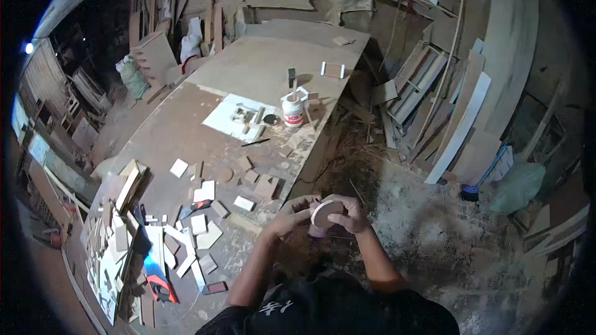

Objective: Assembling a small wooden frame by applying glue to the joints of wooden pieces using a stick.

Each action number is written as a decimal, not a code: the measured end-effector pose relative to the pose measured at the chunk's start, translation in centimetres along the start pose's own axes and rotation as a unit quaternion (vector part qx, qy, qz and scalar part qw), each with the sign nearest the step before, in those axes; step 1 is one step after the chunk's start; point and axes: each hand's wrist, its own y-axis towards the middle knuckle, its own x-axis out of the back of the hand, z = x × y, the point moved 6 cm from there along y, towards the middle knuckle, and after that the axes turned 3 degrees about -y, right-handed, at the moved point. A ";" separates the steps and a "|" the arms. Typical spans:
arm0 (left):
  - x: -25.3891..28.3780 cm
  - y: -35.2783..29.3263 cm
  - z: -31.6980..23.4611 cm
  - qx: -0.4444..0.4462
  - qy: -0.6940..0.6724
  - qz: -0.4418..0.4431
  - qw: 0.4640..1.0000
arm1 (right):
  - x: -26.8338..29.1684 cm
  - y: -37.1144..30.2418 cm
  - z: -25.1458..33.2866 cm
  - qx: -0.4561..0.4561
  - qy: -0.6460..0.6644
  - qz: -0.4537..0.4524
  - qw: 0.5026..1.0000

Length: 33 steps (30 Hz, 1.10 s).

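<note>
A pale round wooden disc [323, 214] is held up in front of my body, just off the table's near right edge. My right hand [351, 216] grips it from the right, thumb across its face. From the other side, the closed fingers of my left hand [290, 216] meet the disc's edge. Whether those fingers hold anything else is hidden. On the nearby tabletop lie a white rectangular piece [244, 203], a brown block [267, 186] and a thin round piece [226, 175].
Many wood offcuts [198, 224] and a handsaw [160, 279] cover the table's near left. A white pot [292, 111] with a brush stands farther back, beside a white board [233, 116]. Boards [459, 124] lean at the right, near a blue broom [470, 193].
</note>
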 end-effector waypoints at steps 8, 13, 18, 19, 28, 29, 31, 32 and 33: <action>-2.7 5.3 0.0 0.051 0.026 -0.088 0.995 | 5.2 0.1 9.8 0.254 -0.417 -0.077 0.869; -3.2 7.3 -0.6 0.032 0.116 -0.187 0.975 | 9.4 0.6 7.7 0.185 -0.236 -0.104 0.948; -4.0 9.8 1.8 0.059 0.030 -0.128 0.990 | 13.9 -0.3 1.5 -0.021 -0.069 -0.267 0.961; -4.0 10.1 2.0 0.046 -0.008 -0.142 0.989 | 13.9 -0.2 1.3 -0.008 -0.070 -0.256 0.964; -5.4 12.5 2.2 -0.054 -0.003 -0.101 0.993 | 14.4 1.5 0.0 -0.029 -0.011 -0.267 0.963; -5.8 12.3 1.7 -0.096 0.110 -0.091 0.985 | 14.2 2.2 -0.7 -0.033 -0.010 -0.257 0.966; -6.2 11.7 1.7 -0.119 0.091 -0.083 0.985 | 14.4 3.0 -1.0 0.005 -0.171 -0.340 0.925; -6.2 11.4 2.3 -0.070 0.060 -0.075 0.993 | 14.1 3.0 -0.9 0.004 -0.274 -0.288 0.918; -6.2 11.1 2.7 -0.022 0.028 -0.066 0.997 | 13.3 3.5 -1.7 -0.009 -0.276 -0.274 0.921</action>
